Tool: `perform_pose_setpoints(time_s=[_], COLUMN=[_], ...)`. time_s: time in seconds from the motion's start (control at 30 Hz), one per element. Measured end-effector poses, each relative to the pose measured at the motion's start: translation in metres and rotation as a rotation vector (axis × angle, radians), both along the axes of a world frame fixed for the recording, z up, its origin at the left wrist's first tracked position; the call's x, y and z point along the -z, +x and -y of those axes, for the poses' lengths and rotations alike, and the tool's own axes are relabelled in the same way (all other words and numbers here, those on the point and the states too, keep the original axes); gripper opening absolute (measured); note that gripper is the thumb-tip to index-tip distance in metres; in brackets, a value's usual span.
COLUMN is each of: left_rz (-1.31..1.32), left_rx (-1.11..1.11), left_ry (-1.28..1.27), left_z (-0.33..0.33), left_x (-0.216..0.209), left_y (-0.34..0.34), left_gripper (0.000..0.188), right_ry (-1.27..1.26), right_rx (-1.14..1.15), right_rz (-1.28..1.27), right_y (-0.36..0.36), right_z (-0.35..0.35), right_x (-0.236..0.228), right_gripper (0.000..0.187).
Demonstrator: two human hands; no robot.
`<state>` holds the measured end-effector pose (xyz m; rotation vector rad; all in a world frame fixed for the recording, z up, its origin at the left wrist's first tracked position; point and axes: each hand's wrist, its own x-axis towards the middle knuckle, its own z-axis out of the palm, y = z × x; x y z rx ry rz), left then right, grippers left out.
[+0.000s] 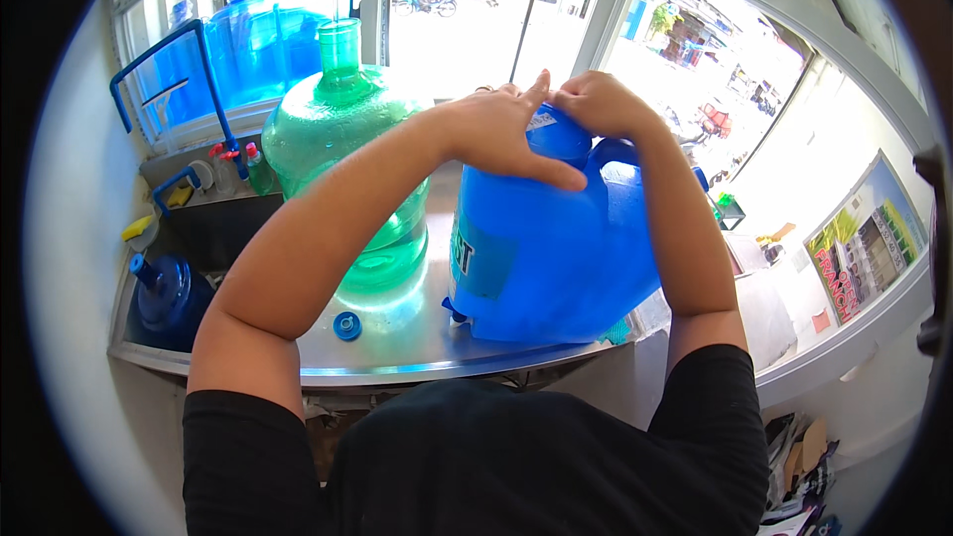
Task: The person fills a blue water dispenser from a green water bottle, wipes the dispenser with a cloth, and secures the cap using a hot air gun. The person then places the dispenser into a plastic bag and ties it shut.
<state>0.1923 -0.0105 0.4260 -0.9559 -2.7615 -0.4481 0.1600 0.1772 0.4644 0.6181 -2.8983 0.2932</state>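
A blue, flat-sided water jug [556,248] with a moulded handle stands upright on the metal counter, a small tap low at its left. Across its large blue screw cap [564,137] lies my left hand [501,134], thumb on the near side and fingers toward the far side, gripping it. My right hand [601,104] is closed at the cap's far right edge; its fingertips are hidden, so what they hold cannot be made out. Left of the jug stands a big round green water bottle [342,124], clear liquid inside and a thin tube above its open neck.
A loose blue cap [347,326] lies near the front edge of the steel counter [397,362]. In the sink at left sits a dark blue bottle [174,293]. Blue pipes [204,60] with red-handled taps rise behind it. Several blue bottles [248,50] stand beyond the window.
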Motion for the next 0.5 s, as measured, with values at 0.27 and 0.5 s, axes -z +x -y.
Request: perform_pose_setpoints(time_s=[0.27,0.5], left_rz=[0.119,0.043], left_rx=[0.011,0.130], left_ry=[-0.211,-0.065], left_z=[-0.028,-0.018], left_x=[-0.022,-0.005], left_y=[-0.005,-0.020], left_gripper=[0.122,0.102], right_ry=[0.022,0.007], right_rx=[0.348,0.261], right_rz=[-0.215,-0.372], right_y=[0.045,0.042], right_z=[-0.036,-0.041], right_x=[0.038,0.052], right_gripper=[0.054,0.049])
